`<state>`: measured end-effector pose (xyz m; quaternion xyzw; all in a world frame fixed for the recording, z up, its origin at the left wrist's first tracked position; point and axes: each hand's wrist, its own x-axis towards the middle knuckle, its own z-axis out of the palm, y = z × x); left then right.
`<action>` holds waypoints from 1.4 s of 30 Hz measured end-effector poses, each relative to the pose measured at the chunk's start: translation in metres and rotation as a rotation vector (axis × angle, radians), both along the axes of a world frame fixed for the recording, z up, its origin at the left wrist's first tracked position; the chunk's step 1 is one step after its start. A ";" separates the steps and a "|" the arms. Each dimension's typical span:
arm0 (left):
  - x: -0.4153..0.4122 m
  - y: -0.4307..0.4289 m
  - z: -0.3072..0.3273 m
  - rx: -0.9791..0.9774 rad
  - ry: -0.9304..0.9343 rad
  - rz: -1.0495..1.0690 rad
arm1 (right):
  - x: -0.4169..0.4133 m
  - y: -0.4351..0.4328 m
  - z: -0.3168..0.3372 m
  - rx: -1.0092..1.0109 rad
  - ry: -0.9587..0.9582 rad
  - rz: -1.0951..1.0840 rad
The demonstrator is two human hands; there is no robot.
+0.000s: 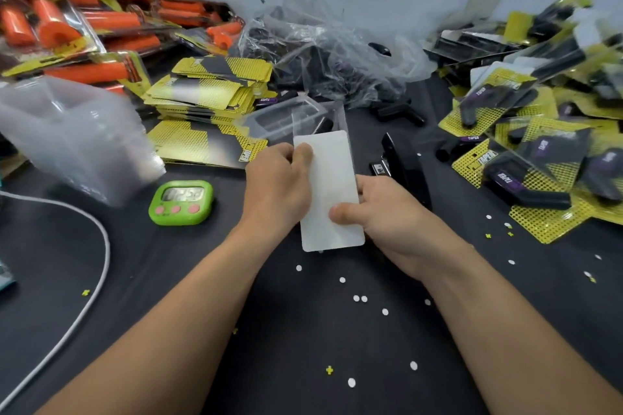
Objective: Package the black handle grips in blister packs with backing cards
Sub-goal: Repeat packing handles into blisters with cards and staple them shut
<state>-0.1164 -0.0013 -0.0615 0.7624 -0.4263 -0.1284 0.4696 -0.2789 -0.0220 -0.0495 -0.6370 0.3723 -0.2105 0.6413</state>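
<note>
Both hands hold a backing card [332, 178], its white blank side facing me, upright over the middle of the black table. My left hand [278, 185] pinches the card's upper left edge. My right hand [381, 212] grips its lower right side, thumb on the white face. A clear blister pack [290, 118] shows just behind the card's top edge, with a black handle grip [323, 126] in it. Whether my hands also hold the blister is hidden. Loose black handle grips [399, 111] lie beyond.
A stack of yellow-black backing cards [205, 94] lies left of centre. Clear blister shells [74, 135] pile at left, orange packaged grips [77, 20] behind. Finished black packs [539, 131] heap at right. A black stapler [404, 165], a green timer [182, 202], a plastic bag [330, 54].
</note>
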 end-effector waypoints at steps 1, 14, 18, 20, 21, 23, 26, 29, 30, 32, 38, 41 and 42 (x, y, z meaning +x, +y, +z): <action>0.000 0.001 -0.001 -0.014 -0.014 0.013 | 0.001 0.000 -0.001 -0.007 0.004 -0.006; 0.009 0.003 0.019 -0.264 0.740 -0.148 | 0.000 0.010 0.013 -0.025 0.141 -0.007; 0.012 0.001 0.018 -0.322 0.730 -0.107 | 0.004 0.010 0.010 -0.056 0.108 -0.044; 0.016 0.001 0.016 -0.338 0.708 -0.083 | 0.002 0.009 0.009 -0.032 0.071 0.014; 0.017 0.001 0.015 -0.345 0.712 -0.066 | 0.000 0.008 0.008 -0.024 0.066 0.052; 0.019 0.000 0.015 -0.346 0.739 -0.044 | -0.002 0.007 0.008 -0.026 0.075 0.089; 0.019 -0.005 0.012 -0.333 0.730 -0.015 | 0.002 0.008 0.006 -0.055 0.062 -0.038; 0.017 -0.005 0.007 -0.225 0.489 0.052 | 0.008 0.012 0.004 -0.364 0.176 -0.273; 0.013 -0.003 0.006 -0.226 0.404 0.061 | 0.009 0.014 0.003 -0.515 0.222 -0.347; 0.006 0.000 0.006 -0.292 0.290 0.061 | 0.012 0.018 0.002 -0.731 0.239 -0.447; -0.009 0.002 0.007 -0.214 0.500 -0.080 | 0.016 0.025 0.002 -1.163 0.492 -0.384; -0.006 -0.001 0.009 -0.168 0.606 -0.049 | 0.014 0.025 0.003 -1.138 0.512 -0.285; -0.004 -0.003 0.009 -0.163 0.657 -0.032 | 0.013 0.024 0.002 -1.034 0.485 -0.206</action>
